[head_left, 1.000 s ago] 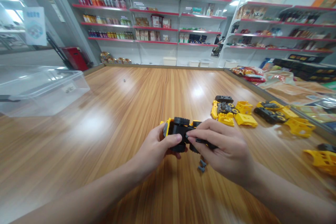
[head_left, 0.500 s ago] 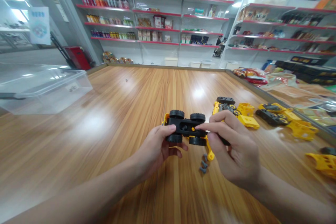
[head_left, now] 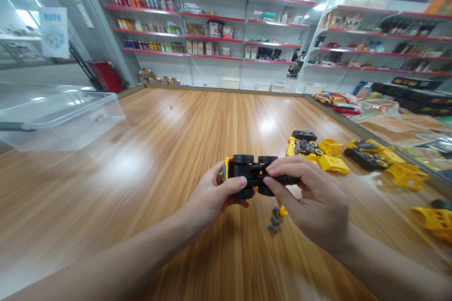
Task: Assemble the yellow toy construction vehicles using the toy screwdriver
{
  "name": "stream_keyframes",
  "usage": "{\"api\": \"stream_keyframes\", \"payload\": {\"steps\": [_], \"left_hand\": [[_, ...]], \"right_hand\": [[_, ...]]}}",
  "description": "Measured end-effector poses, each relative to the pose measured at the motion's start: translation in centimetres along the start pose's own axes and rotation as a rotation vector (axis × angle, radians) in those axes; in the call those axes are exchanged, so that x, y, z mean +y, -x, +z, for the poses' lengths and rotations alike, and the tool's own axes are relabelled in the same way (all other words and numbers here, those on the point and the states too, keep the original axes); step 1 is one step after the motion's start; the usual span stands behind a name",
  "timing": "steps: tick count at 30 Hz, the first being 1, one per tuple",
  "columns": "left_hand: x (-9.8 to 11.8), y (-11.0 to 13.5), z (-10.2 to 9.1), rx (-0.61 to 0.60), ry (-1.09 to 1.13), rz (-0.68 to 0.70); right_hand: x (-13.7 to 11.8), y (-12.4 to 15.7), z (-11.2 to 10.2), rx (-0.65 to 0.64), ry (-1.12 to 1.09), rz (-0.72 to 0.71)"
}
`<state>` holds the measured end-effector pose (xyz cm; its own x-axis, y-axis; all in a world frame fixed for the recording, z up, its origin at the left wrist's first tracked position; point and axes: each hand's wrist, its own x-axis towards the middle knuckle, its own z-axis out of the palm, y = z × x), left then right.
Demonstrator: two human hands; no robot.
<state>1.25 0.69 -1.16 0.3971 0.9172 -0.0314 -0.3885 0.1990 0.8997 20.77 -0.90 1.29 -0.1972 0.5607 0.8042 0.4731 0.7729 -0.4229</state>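
Note:
A toy truck (head_left: 251,174) is held above the table with its black underside and several black wheels facing me. Yellow and grey parts show at its left end. My left hand (head_left: 221,188) is closed on that end, thumb on the underside and fingers beneath. My right hand (head_left: 307,193) is closed on the right end, thumb and index finger pressed near a small yellow spot on the underside. A black section reaches right behind its fingers. Below lie several grey screw-like pieces (head_left: 274,221) and a yellow part (head_left: 283,210), partly hidden by my right hand.
To the right lie yellow and black toy vehicle parts (head_left: 332,162), with more (head_left: 406,174) near the table edge. A clear plastic bin (head_left: 70,122) stands at the left. A tiny object (head_left: 171,107) lies farther back. Stocked shelves (head_left: 212,19) stand beyond the wooden table (head_left: 158,174).
The toy truck has tilted and moved slightly, showing more of its yellow and grey left end. My right hand's pointing index finger has come together with the thumb at the truck's right end.

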Motion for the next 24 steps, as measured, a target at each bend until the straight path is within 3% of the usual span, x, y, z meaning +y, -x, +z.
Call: {"api": "stream_keyframes", "payload": {"steps": [15, 24], "left_hand": [[0.22, 0.13, 0.28, -0.055, 0.037, 0.008], [0.13, 0.09, 0.19, -0.028, 0.014, -0.011]], "right_hand": [[0.02, 0.01, -0.2, 0.06, -0.089, -0.059], [-0.06, 0.12, -0.32, -0.005, -0.097, -0.054]]}}
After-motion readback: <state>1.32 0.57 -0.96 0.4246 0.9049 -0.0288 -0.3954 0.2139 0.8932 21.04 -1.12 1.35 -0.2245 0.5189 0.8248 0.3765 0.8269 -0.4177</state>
